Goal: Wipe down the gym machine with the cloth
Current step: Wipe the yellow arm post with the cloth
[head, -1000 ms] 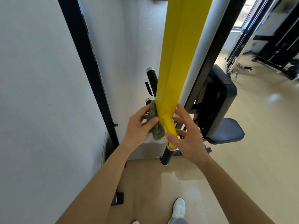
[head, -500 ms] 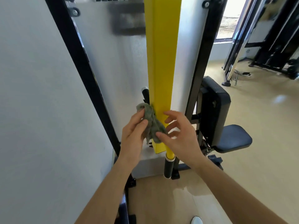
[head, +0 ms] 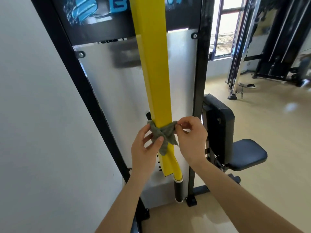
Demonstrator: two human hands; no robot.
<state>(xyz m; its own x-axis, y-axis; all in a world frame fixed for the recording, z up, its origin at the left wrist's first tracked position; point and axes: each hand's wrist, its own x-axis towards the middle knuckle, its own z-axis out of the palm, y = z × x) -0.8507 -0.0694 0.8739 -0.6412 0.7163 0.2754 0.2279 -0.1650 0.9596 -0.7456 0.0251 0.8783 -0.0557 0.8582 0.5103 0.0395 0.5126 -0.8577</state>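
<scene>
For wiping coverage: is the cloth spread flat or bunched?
Bunched: the cloth crosses the yellow bar as a crumpled band, held by left hand and right hand.

So the cloth (head: 164, 133) is looped round the yellow bar (head: 154, 73), pretty low down. The person's left hand (head: 144, 148) grips one bunched end, and the right hand (head: 191, 140) pinches the other end at the bar's right edge. A black seat (head: 247, 152) and back pad (head: 218, 125) sit just to the right.

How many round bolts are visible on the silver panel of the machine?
2. The left bolt sits at the upper left corner of the silver panel, the right bolt at its upper right corner. Lower ones may be hidden.
</scene>
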